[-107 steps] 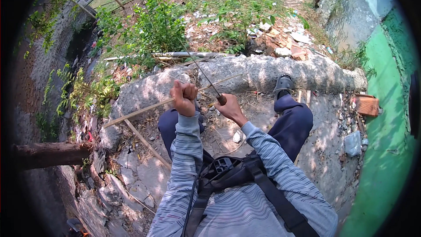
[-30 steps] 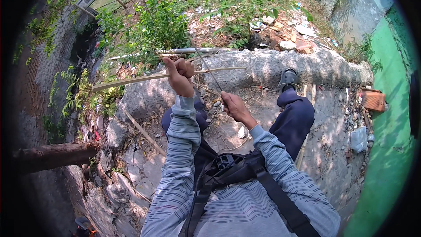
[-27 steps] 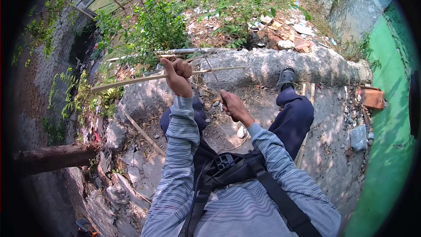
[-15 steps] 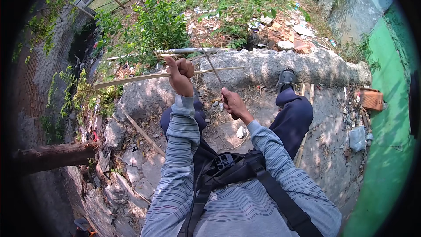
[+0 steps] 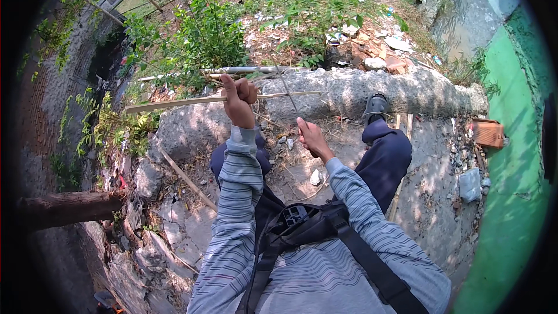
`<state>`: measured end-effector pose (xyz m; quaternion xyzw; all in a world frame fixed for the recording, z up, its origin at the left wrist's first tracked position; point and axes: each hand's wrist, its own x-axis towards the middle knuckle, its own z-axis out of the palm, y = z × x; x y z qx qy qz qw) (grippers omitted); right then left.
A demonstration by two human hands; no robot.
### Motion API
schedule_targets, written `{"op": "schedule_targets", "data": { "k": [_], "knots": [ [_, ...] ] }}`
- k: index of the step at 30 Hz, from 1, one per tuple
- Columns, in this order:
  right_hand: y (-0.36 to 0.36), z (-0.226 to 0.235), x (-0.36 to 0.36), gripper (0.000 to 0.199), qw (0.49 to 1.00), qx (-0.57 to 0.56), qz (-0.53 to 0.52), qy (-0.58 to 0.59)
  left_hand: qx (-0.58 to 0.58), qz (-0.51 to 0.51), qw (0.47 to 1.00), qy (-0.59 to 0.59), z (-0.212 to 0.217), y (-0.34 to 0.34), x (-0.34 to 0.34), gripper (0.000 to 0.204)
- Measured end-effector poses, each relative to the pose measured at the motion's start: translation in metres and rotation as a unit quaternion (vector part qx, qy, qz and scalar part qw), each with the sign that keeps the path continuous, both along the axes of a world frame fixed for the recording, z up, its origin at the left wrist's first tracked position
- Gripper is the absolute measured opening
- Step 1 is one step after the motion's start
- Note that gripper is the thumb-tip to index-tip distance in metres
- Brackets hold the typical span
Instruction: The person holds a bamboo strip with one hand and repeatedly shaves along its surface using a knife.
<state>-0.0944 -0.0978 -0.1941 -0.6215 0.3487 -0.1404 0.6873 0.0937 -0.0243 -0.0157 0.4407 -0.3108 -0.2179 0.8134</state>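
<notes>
My left hand (image 5: 239, 102) is closed around a long, pale strip of split bamboo (image 5: 174, 104), its thumb pointing up. The strip lies nearly level, its wider end out to the left and a thinner end reaching right past my fist. In my right hand (image 5: 314, 139) is a knife (image 5: 287, 88) with a long, narrow blade; the fingers hide its handle. The blade slants up and away to the left, crossing the thin part of the strip just right of my left hand. Whether it touches the strip I cannot tell.
A rough concrete ledge (image 5: 349, 86) runs across in front, my right foot in a dark sandal (image 5: 376, 106) against it. More bamboo strips (image 5: 189, 179) lie on the ground. A log (image 5: 72, 209) juts in at left. An orange hollow block (image 5: 487, 133) stands by the green surface (image 5: 511, 197).
The knife has shifted slightly along the strip, and its blade stands a little steeper, the tip lower. My left hand and the strip stay almost in place.
</notes>
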Motion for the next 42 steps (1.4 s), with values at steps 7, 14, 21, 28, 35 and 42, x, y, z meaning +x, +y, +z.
{"op": "schedule_targets", "data": {
  "k": [7,14,21,28,35,42],
  "knots": [
    [0.004,-0.021,-0.005,0.05,0.993,-0.086,-0.065,0.055,-0.006,-0.02,1.0,0.008,-0.003,-0.002,0.003,0.066],
    [0.022,0.003,-0.003,0.039,0.979,-0.2,-0.009,-0.029,0.004,-0.044,0.999,0.009,0.001,0.0,0.0,0.065],
    [0.014,-0.02,-0.004,0.03,0.993,-0.119,-0.003,0.004,-0.002,-0.139,0.989,-0.059,0.002,0.01,-0.002,0.063],
    [0.0,-0.037,-0.018,0.028,0.989,-0.121,-0.071,0.036,0.011,-0.174,0.984,-0.042,-0.001,0.007,-0.004,0.062],
    [0.012,0.013,-0.005,0.03,0.971,-0.232,-0.024,0.045,0.043,-0.176,0.982,-0.056,-0.003,0.018,0.002,0.065],
    [-0.017,-0.07,-0.019,0.027,0.987,-0.034,-0.117,0.102,0.038,-0.174,0.982,-0.054,-0.004,0.006,-0.004,0.066]
  ]
}}
